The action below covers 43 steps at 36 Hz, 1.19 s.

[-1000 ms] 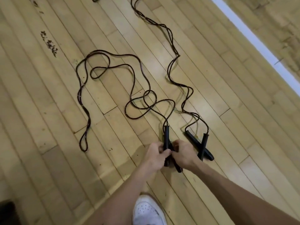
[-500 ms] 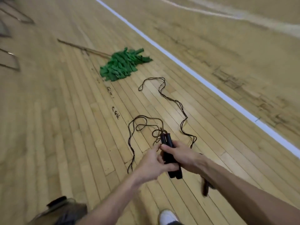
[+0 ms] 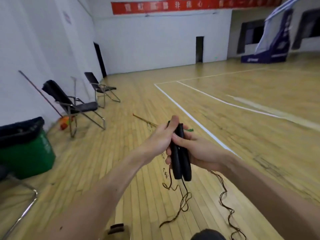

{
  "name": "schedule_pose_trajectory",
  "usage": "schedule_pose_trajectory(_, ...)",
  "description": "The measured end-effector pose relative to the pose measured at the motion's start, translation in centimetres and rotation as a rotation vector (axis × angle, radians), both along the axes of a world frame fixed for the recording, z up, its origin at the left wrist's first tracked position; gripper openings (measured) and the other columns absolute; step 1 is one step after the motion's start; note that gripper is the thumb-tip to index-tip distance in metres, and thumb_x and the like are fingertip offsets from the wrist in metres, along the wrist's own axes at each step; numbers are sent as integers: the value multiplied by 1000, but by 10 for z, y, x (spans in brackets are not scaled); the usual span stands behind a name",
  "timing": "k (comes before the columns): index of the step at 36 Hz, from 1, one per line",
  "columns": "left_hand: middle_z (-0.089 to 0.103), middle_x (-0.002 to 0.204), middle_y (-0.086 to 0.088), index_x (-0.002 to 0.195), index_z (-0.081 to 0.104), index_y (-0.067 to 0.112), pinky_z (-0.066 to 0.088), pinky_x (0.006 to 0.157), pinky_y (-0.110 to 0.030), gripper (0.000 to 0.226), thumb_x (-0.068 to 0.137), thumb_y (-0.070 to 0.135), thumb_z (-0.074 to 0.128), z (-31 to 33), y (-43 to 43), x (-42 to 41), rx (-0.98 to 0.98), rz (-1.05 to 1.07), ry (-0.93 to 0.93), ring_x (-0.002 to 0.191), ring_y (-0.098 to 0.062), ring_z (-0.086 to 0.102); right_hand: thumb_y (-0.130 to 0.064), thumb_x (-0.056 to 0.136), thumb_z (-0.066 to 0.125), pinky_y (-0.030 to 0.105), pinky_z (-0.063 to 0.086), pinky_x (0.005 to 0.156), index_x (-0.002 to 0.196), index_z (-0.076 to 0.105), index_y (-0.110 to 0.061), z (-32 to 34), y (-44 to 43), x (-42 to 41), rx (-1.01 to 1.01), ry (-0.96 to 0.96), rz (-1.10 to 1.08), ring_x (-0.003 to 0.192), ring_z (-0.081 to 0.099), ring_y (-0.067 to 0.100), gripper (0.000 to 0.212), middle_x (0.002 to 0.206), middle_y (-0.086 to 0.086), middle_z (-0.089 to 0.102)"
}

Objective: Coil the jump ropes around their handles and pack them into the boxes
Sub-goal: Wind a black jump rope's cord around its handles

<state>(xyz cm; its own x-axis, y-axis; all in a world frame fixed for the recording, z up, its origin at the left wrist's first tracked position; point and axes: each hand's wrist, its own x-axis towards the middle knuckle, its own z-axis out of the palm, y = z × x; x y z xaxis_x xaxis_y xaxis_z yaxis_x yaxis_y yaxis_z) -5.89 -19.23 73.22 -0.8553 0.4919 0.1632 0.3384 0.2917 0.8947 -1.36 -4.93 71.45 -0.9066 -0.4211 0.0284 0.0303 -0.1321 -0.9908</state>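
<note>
Both hands grip two black handles [image 3: 180, 158] held side by side: the left hand [image 3: 161, 137] and the right hand [image 3: 199, 149]. The rope [image 3: 183, 201] hangs down to the wooden floor [image 3: 225, 127].

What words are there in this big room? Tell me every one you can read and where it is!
Red banner on the far wall: pale Chinese characters, too blurred to read.
Small sign on the left wall: too blurred to read.
Blue hoop base: white lettering, too blurred to read.
Green bin: faint pale mark, unreadable.
Black handles: no writing shows.
</note>
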Motion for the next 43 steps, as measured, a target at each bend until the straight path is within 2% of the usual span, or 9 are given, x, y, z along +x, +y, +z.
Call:
schedule_pose_trajectory(4,59,55,2,63,61,16,49,62,-37,79,92,75,17,47,-38,32,-145,153,402,54,-18,59,-32,98,55,40,55,73,109,57,-9,44,-20,37,-29,40,78,71,64,24,25,82,9,61)
schedule_pose_trajectory(7,56,65,1,74,58,11,45,63,-35,70,95,67,22,67,-57,45,-53,327,602,59,-13,52,-31,97,58,35,53,65,116,58,-9,67,-29,58,-42,13,146,64,58,22,29,74,6,56)
schedule_pose_trajectory(10,64,89,-7,96,61,12,51,78,-28,58,99,58,27,81,-63,63,169,148,465,82,-17,62,-28,101,55,32,51,61,116,57,-8,80,-39,74,15,36,177,61,55,20,25,71,5,53)
schedule_pose_trajectory(13,60,82,-14,94,64,3,48,62,-30,57,98,52,36,87,-61,80,161,-18,339,72,-23,58,-24,104,52,31,52,61,111,56,-8,89,-46,83,50,30,174,61,56,19,18,71,5,54)
schedule_pose_trajectory(17,62,67,1,80,67,8,44,58,-20,37,99,38,58,84,-63,82,6,-49,499,60,-10,58,-12,103,53,32,55,64,113,50,-9,93,-44,89,61,8,186,66,58,21,11,74,8,56)
schedule_pose_trajectory(21,61,64,-9,80,68,8,45,54,-30,35,97,38,62,80,-73,84,-15,-26,552,57,-21,59,1,96,60,36,56,74,118,55,-4,81,-38,93,104,-4,238,76,65,25,23,84,8,59)
schedule_pose_trajectory(35,45,55,14,74,57,6,33,51,-11,28,101,10,53,37,-74,88,3,-6,372,50,-1,42,-21,99,60,25,46,52,91,49,-13,42,-35,98,211,-177,316,56,48,14,16,70,2,49)
schedule_pose_trajectory(39,37,59,-3,77,53,2,23,45,-26,50,100,46,50,26,-73,85,165,-67,199,49,-19,35,-12,101,59,24,44,49,91,47,-13,32,-33,94,199,-171,329,53,46,13,16,68,2,46)
schedule_pose_trajectory(43,43,65,-2,79,63,19,25,49,-27,67,87,76,29,10,-68,82,400,-102,-88,53,-14,36,-12,100,60,26,43,48,94,48,-12,26,-31,90,177,-155,310,54,44,14,14,69,3,45)
